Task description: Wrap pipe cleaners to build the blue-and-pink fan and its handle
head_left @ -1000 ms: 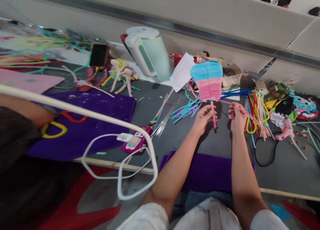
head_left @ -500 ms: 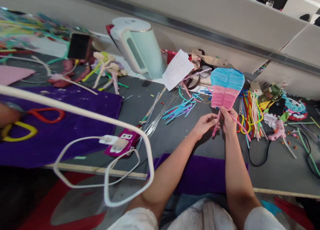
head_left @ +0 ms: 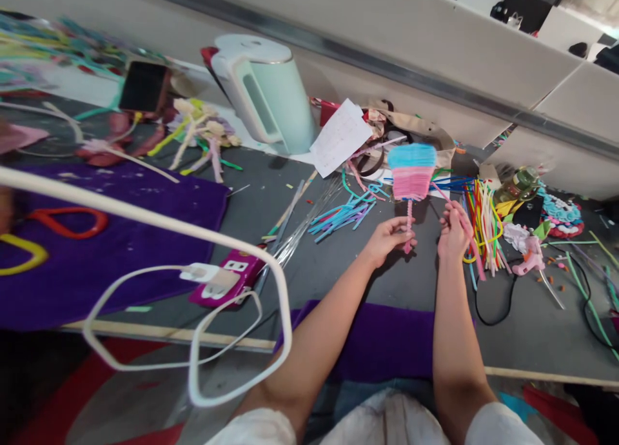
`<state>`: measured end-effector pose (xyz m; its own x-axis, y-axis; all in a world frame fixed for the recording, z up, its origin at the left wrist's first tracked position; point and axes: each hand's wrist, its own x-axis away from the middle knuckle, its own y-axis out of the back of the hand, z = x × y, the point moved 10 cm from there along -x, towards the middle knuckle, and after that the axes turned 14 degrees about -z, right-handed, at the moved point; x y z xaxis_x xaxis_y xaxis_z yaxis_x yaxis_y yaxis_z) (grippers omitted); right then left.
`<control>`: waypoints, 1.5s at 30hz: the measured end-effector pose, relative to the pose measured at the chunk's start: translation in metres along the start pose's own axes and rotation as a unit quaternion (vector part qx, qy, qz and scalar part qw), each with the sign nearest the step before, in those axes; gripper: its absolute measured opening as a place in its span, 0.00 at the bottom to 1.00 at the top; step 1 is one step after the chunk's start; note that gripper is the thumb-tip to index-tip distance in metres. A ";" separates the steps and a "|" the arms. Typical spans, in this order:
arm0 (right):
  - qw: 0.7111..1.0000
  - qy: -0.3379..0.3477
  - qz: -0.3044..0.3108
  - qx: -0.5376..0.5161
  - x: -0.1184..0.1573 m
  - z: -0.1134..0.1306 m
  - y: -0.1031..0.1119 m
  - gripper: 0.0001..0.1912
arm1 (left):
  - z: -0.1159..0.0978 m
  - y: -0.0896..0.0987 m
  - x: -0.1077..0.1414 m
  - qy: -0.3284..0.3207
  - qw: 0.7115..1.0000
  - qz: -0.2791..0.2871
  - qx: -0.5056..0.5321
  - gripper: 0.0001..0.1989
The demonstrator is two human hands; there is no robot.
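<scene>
A fan-shaped pipe-cleaner piece point(head_left: 412, 172), blue on top and pink below, stands upright over the table. Its twisted pink stem hangs down, and my left hand point(head_left: 391, 242) pinches that stem between thumb and fingers. A loose pink pipe cleaner point(head_left: 465, 220) runs from the lower right edge of the fan. My right hand point(head_left: 453, 231) is closed on this strand, a little apart from the stem, with its tail hanging below the fingers. Behind my right hand lies a bundle of coloured pipe cleaners point(head_left: 486, 219).
A mint kettle point(head_left: 285, 103) stands at the back. A white cable point(head_left: 242, 242) loops across the left near a purple power strip point(head_left: 227, 284). Blue and lilac pipe-cleaner pieces point(head_left: 343, 216) lie mid-table; a pink glue gun point(head_left: 530, 257) is at right. Scissors point(head_left: 72, 222) rest on purple cloth.
My right hand has moved off the fan's base to the right, drawing the pink strand outward. The fan has tilted and shifted slightly left, while my left hand stays on the stem.
</scene>
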<state>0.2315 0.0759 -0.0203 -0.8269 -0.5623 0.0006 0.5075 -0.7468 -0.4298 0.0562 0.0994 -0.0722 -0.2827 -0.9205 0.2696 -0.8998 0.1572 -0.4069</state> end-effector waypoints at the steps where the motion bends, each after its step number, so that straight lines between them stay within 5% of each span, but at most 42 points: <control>1: 1.000 0.005 -0.022 -0.010 -0.005 0.002 0.007 0.18 | 0.002 0.004 -0.004 0.014 1.000 -0.012 0.007 0.25; 5: 0.999 -0.005 -0.036 -0.019 -0.013 0.003 0.018 0.18 | 0.012 0.014 -0.012 0.058 0.997 -0.038 0.019 0.24; 16: 0.994 -0.072 0.016 -0.076 -0.003 -0.004 0.002 0.20 | 0.010 0.013 -0.014 0.013 0.999 -0.030 -0.005 0.24; 23: 0.998 -0.053 0.024 -0.023 0.000 -0.006 -0.002 0.19 | 0.011 0.025 -0.021 0.022 0.995 -0.093 0.024 0.22; 27: 0.998 -0.045 0.032 -0.006 -0.002 -0.003 0.000 0.12 | 0.013 0.021 -0.013 0.069 0.996 -0.046 0.025 0.24; 33: 0.988 -0.122 0.085 0.034 0.007 -0.013 -0.008 0.12 | 0.007 0.006 -0.001 0.096 0.994 0.032 0.049 0.39; 45: 0.973 -0.100 0.175 0.115 0.016 -0.008 -0.015 0.06 | 0.011 0.007 0.001 0.119 0.989 0.011 0.086 0.17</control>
<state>0.2084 0.0814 -0.0211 -0.5421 -0.8368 0.0770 0.8090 -0.5445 -0.2212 0.0536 0.0960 -0.0845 -0.3905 -0.8037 0.4490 -0.8289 0.0948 -0.5514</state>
